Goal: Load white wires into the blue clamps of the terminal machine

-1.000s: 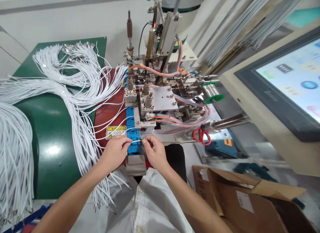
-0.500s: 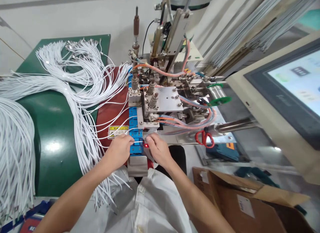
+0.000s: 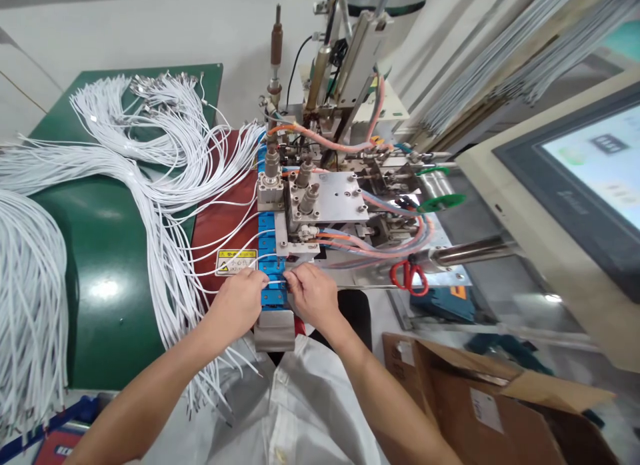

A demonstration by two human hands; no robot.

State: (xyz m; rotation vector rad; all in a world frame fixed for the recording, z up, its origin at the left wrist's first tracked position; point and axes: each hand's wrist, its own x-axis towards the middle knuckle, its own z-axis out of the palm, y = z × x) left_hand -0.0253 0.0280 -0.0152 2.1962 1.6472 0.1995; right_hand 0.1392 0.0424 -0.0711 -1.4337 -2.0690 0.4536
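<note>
Blue clamp blocks [image 3: 273, 252] run in a row down the front of the machine in the head view, and both hands meet over the nearest of them. The left hand [image 3: 240, 302] and the right hand [image 3: 313, 295] each pinch the end of one thin white wire [image 3: 277, 278] between thumb and fingertips. The wire lies across the blue blocks, right between the two hands; its fine tip is too small to make out.

Left of the blocks lies a red mat [image 3: 220, 218] with a yellow warning label [image 3: 236, 260] just beside the left hand. Over the mat and the green table [image 3: 110, 272] fans a big sheaf of loose wires [image 3: 150, 178], some running up to the blocks and close past the left wrist. Behind the blocks, a metal plate [image 3: 330, 197] with bolts and orange hoses [image 3: 350, 242] crowds the space just above the fingers.

To the right, red scissors [image 3: 409, 276] hang near a shiny rod [image 3: 470, 252], with a green disc [image 3: 441, 201] further back. A touch screen [image 3: 595, 178] fills the far right. An open cardboard box [image 3: 480, 398] sits low at the right, beside the right forearm.
</note>
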